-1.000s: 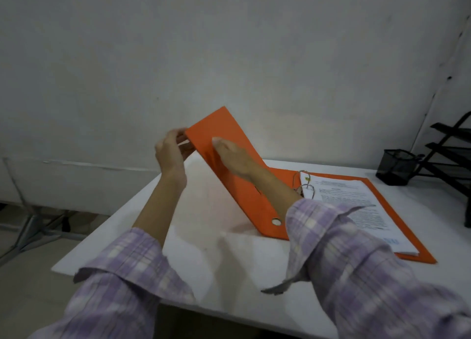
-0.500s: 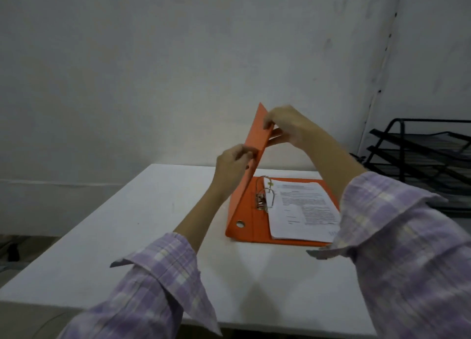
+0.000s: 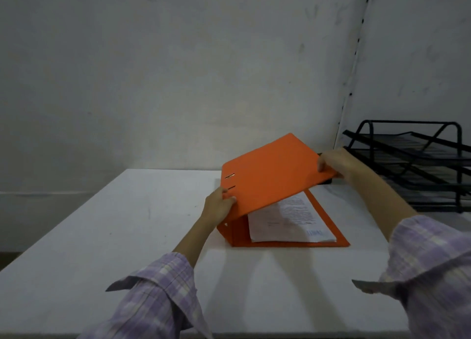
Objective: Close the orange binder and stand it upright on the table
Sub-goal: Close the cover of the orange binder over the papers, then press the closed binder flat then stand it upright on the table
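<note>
The orange binder lies on the white table, right of centre, its back cover flat and its front cover tilted partway down over the white printed pages. My left hand grips the front cover's near corner by the spine. My right hand holds the cover's far free edge, fingers curled over it. The ring mechanism is hidden under the cover.
A black wire stacked letter tray stands at the right, close behind my right hand. A grey wall runs right behind the table's far edge. The table's left edge drops off to the floor.
The front cover has swung from the left, through upright, and now slopes down to the right over the pages. Both hands followed it; the view shifted left to right.
</note>
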